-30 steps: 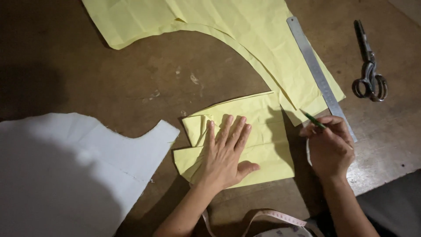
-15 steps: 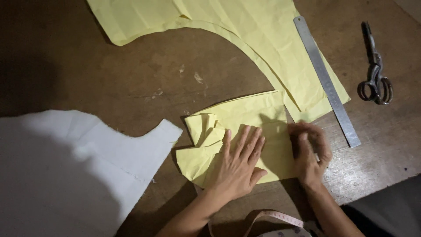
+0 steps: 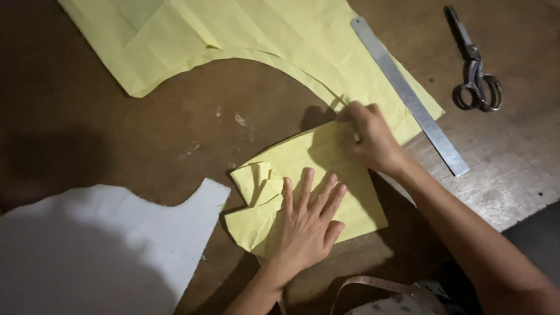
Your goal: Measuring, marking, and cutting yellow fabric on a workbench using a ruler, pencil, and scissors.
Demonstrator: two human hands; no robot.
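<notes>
Both forearms are bare from wrist to the lower frame edge, with no sleeve, cuff, watch, bracelet or glove visible on either. The left hand (image 3: 306, 224) is slender, with long fingers and short, plain, unpainted nails; no ring shows on any finger. The right hand (image 3: 368, 137) is seen from its back, knuckles rounded, its fingertips hidden in shadow, also without rings. Just behind the left wrist, near the person's body, lies a patch of pale printed cloth garment (image 3: 396, 304), light grey with small dark specks, its cut too cropped to tell.
</notes>
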